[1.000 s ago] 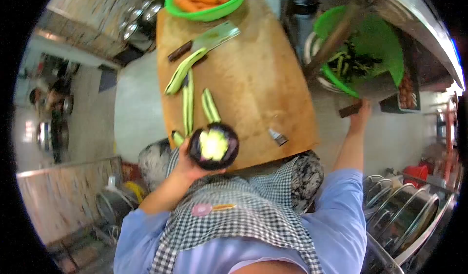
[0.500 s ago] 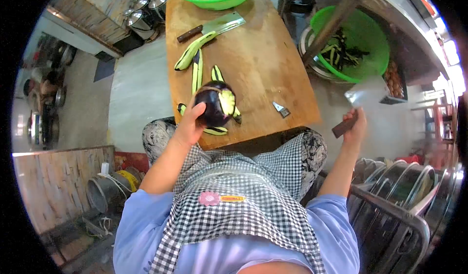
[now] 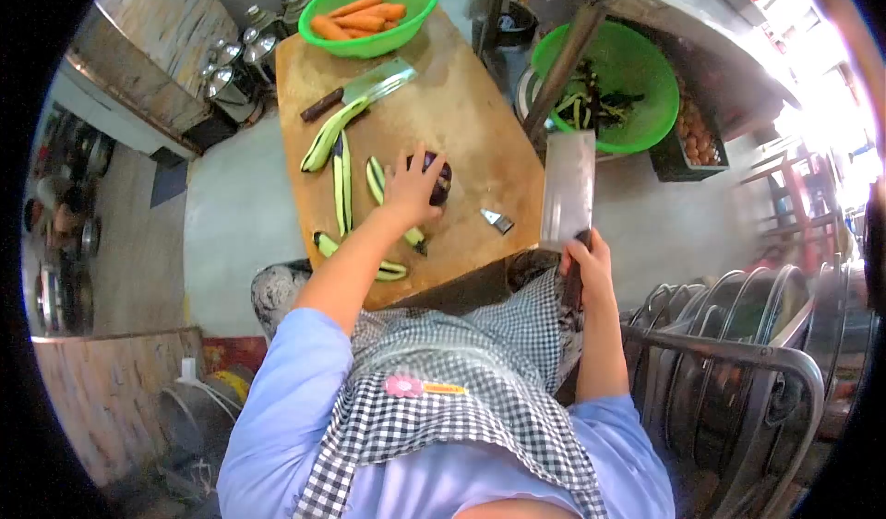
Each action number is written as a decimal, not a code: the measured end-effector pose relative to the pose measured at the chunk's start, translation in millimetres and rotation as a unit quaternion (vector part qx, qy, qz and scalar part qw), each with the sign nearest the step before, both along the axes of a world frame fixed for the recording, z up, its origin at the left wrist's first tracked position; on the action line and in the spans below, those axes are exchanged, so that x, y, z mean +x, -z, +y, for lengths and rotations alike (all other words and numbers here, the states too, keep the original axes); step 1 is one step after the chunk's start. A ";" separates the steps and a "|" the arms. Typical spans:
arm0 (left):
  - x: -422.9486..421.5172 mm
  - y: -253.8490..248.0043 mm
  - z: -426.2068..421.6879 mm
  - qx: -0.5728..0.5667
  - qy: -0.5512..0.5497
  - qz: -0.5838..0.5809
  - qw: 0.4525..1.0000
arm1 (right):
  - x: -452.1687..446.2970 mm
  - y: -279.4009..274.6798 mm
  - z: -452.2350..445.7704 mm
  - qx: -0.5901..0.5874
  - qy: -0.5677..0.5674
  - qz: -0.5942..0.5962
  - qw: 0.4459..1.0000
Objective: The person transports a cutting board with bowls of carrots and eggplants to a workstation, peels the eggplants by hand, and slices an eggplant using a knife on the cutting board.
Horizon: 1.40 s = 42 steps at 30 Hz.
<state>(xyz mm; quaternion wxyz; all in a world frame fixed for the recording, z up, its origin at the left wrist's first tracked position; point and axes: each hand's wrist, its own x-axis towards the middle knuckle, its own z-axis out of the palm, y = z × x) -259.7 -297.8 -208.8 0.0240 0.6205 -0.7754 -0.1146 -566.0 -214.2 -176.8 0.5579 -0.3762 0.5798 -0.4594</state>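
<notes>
My left hand (image 3: 413, 191) rests over a round dark purple eggplant (image 3: 442, 183) on the wooden cutting board (image 3: 471, 131), its fingers gripping the top and side. Much of the eggplant is hidden under the hand. In my right hand (image 3: 591, 265) is a cleaver (image 3: 569, 187), held by its dark handle with the broad blade upright beyond the board's right edge. Several long, partly peeled eggplants (image 3: 330, 137) with pale green and dark stripes lie at the board's left. A small tool with a metal head (image 3: 496, 220) lies right of the round eggplant.
A second cleaver (image 3: 374, 83) lies near the board's far end, below a green bowl (image 3: 323, 43) of carrots. Under a metal counter at right sits a green basin (image 3: 651, 67) with dark peelings. A metal rack of round lids (image 3: 748, 307) stands close to my right arm.
My left hand has lowered the round eggplant onto the board and turned over it. The right hand has brought the cleaver leftward, closer to the board, and turned its blade upright. The view has shifted.
</notes>
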 end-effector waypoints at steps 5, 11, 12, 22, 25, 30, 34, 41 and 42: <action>-53.5 -15.0 -1.2 -0.133 0.198 0.005 0.971 | -35.3 17.3 32.9 -0.020 0.033 -0.298 0.954; -112.2 81.4 17.6 -0.082 0.339 0.085 0.933 | -45.0 26.3 25.9 -0.023 0.041 -0.400 0.915; -112.1 82.2 15.0 -0.068 0.330 0.104 0.936 | -45.3 23.9 26.5 -0.019 0.042 -0.418 0.907; -106.8 -174.3 -130.5 -0.596 0.213 0.319 0.705 | -58.0 31.5 24.3 -0.004 0.039 -0.518 0.855; -118.4 -271.8 -186.2 -0.689 0.231 0.296 0.620 | -56.3 35.3 23.2 -0.013 0.037 -0.510 0.859; -141.3 -263.6 -248.3 -0.305 0.152 0.254 0.905 | -50.4 24.3 19.9 -0.009 0.038 -0.497 0.867; -134.2 -243.8 -238.2 -0.382 0.200 0.332 0.839 | -52.7 29.9 15.3 -0.012 0.044 -0.489 0.871; -7.2 -102.4 -72.0 -0.362 0.070 0.368 0.853 | -58.5 39.5 20.8 0.020 0.053 -0.506 0.861; 17.1 -65.7 -45.7 -0.343 0.022 0.303 0.889 | -57.7 38.7 21.2 0.020 0.052 -0.510 0.858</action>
